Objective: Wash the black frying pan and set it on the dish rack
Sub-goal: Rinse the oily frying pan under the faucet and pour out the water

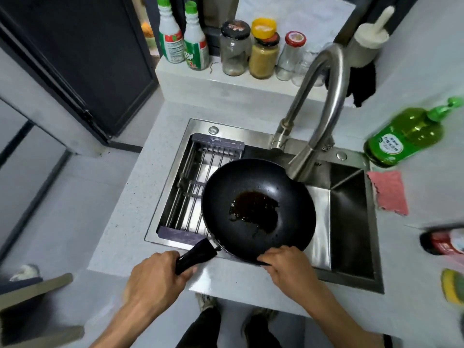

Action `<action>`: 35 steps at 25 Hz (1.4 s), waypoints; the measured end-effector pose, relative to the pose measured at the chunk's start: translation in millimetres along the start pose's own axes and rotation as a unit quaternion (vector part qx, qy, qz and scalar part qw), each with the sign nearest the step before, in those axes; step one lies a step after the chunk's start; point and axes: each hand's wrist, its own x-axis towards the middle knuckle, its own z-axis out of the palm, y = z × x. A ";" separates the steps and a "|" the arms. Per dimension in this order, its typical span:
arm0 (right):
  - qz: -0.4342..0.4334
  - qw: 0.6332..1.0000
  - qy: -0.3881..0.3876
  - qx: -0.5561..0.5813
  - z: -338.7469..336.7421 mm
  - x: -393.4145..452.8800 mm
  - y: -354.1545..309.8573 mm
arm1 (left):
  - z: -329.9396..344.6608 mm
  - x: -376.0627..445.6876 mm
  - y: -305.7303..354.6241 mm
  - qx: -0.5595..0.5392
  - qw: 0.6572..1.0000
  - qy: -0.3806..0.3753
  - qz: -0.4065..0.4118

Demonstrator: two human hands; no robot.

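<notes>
While left hand [155, 277] grips handle, right hand [288, 262] pinches pan [258, 209] rim; faucet [316, 116] overhangs

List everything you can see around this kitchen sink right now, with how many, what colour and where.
frying pan: 1, black, over the sink, brown residue inside
dish rack: 1, steel with purple-grey ends, in the sink's left part
sink: 1, steel, set in the counter
faucet: 1, steel, arched over the pan
detergent bottle: 1, green, counter right of the sink
cloth: 1, pink, beside the sink's right edge
sponge: 1, yellow-green, far right edge
white bottles: 2, green caps, back ledge
jars: at least 3, glass, back ledge
left hand: grips the pan handle
right hand: holds the pan's near rim
</notes>
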 end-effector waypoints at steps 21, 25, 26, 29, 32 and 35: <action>0.097 0.881 0.260 0.383 -162.7 67.0 36.5 | 90.8 119.3 125.7 0.057 0.993 -0.075 0.065; 0.144 0.900 0.302 0.278 -167.6 81.4 41.2 | 103.0 129.7 111.8 0.133 0.983 -0.044 0.119; 0.149 0.901 0.305 0.271 -168.2 79.2 48.3 | 104.1 133.5 109.6 0.135 0.983 -0.048 0.119; 0.164 0.903 0.302 0.259 -172.5 70.0 76.9 | 106.7 139.1 103.7 0.110 0.981 -0.090 0.131; 0.180 0.900 0.306 0.252 -178.2 63.0 104.7 | 92.1 143.4 103.9 0.052 0.986 -0.094 0.126; 0.183 0.904 0.310 0.230 -182.4 61.8 124.5 | 50.2 170.8 130.5 -0.048 0.990 -0.046 0.125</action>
